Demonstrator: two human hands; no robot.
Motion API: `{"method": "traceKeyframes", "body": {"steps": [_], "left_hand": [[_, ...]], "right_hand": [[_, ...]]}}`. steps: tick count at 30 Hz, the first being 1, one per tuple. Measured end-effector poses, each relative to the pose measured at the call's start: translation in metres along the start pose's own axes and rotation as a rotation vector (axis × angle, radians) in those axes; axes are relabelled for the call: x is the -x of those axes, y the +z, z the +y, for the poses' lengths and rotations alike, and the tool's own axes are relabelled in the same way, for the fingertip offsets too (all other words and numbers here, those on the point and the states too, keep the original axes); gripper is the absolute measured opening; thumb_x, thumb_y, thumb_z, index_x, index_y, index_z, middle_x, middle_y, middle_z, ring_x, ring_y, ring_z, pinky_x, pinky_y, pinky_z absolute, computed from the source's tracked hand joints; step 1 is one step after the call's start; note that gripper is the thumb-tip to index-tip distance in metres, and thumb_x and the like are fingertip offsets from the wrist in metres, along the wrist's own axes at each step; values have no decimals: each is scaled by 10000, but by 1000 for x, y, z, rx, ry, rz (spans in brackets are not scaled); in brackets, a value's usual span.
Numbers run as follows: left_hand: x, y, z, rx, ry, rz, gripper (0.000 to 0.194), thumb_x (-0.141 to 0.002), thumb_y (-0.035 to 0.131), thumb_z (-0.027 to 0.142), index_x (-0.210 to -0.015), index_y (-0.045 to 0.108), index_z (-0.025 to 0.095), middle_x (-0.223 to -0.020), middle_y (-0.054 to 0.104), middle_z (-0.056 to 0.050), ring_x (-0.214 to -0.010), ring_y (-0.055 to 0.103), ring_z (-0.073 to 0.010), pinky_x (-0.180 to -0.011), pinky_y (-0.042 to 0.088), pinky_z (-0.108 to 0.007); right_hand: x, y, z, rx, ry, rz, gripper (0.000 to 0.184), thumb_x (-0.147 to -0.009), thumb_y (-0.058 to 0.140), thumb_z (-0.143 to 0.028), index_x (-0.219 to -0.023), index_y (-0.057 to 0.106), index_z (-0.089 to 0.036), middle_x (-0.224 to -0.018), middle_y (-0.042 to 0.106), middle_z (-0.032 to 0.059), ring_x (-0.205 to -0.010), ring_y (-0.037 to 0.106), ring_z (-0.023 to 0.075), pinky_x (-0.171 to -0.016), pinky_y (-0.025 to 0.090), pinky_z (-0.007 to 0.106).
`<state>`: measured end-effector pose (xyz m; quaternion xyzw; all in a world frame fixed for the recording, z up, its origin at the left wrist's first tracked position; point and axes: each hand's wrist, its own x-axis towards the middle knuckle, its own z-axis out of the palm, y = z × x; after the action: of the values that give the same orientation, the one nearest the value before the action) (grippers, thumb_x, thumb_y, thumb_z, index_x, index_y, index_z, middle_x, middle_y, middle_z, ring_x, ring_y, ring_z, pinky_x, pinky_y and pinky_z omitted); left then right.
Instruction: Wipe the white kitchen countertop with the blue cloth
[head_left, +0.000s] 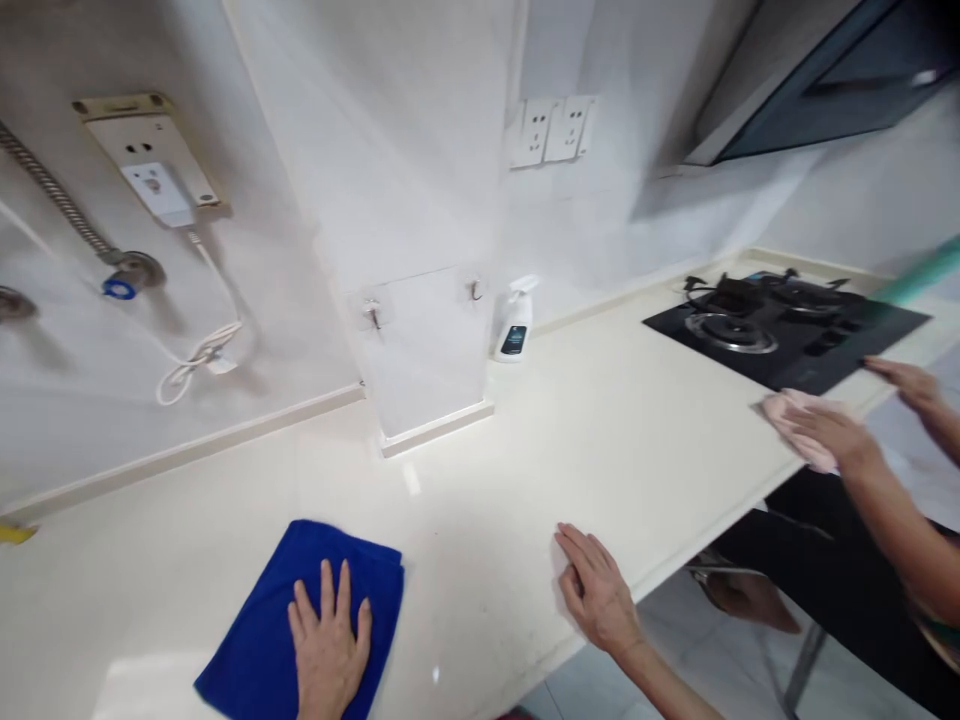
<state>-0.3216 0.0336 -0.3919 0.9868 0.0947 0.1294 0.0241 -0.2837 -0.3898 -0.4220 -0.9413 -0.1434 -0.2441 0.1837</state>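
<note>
A blue cloth [266, 610] lies spread on the white countertop [637, 420], toward the lower left. My left hand [328, 640] rests flat on it, palm down with the fingers spread. Farther right, near the counter's front edge, my right hand [596, 590] touches the bare surface. Its fingers are stretched out, and nothing shows in it. Against the wall behind stands a white spray bottle [514, 325] with a dark label, apart from both hands.
At the right, another person's hand presses a pink cloth [799, 425] near a black gas hob [780, 325]. A wall pillar [431, 370] with hooks juts onto the counter. A plugged-in charger [159, 193] trails a white cable at left. A range hood [810, 90] hangs upper right.
</note>
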Motion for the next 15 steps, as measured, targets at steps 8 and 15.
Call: {"method": "traceKeyframes", "body": {"steps": [8,15], "left_hand": [[-63,21,126,162,451,-13,619,-941,439,353,-1534,281,268,-1630,339,-81,-1523,109,-449,-1189,309,-661],[-56,27,205,323,692,-113,699,-933,460,369,-1559,159,293,-1679,179,-79,-1528,68,-448,-1206,272,-674]], "right_hand": [[-3,0,0,-27,44,13,548,-884,447,-131,-1426,453,-212,-1448,539,88,-1339,504,219,-1151,434,515],[7,5,6,-179,200,88,535,-912,403,-164,-1437,457,-250,-1430,551,71,-1339,504,228,-1118,477,501]]}}
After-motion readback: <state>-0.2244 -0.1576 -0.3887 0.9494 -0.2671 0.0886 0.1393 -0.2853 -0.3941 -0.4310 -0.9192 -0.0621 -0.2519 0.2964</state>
